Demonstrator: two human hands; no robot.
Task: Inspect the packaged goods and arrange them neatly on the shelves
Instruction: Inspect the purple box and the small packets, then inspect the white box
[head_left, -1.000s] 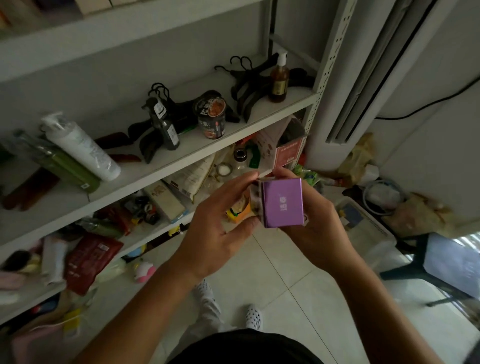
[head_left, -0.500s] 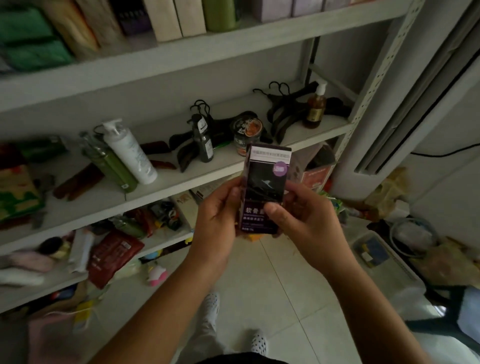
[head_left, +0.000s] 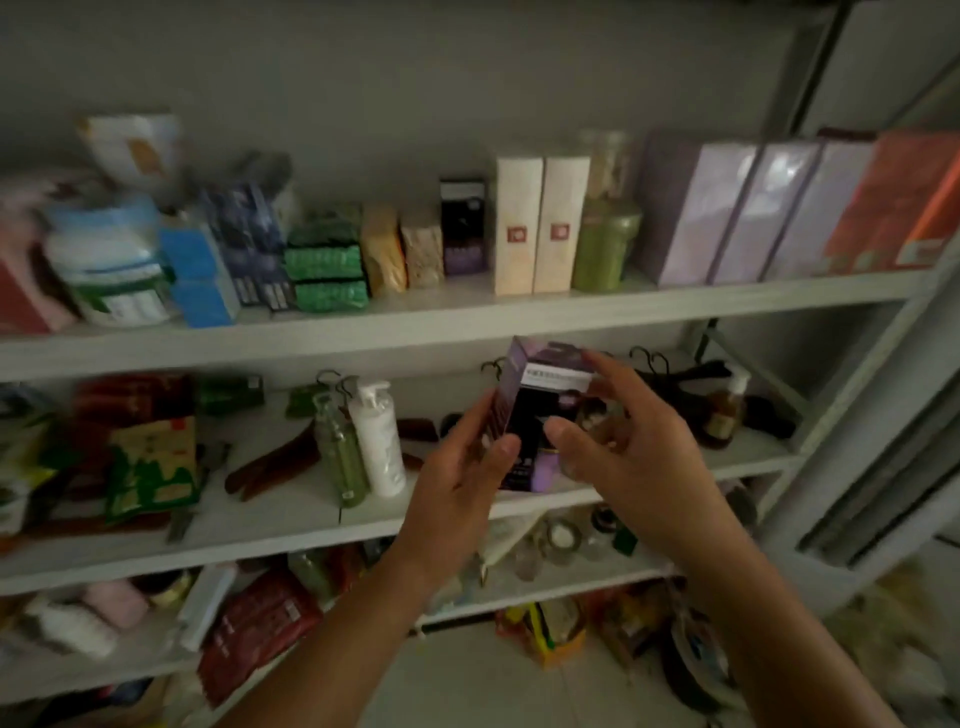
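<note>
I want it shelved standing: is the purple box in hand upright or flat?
Roughly upright: the purple box stands tall between the left hand and right hand, white label band uppermost.

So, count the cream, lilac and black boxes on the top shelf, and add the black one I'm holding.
Cream boxes: 2
Lilac boxes: 3
Black boxes: 2, with the held box
Total: 7

A slight sheen is seen on the tall black-and-purple cardboard box (head_left: 535, 405). Glossy film is shown on the three lilac rectangular boxes (head_left: 727, 208). The white pump bottle (head_left: 379, 441) appears to be smooth plastic, and the white shelf board (head_left: 467, 322) is finished matt.
</note>
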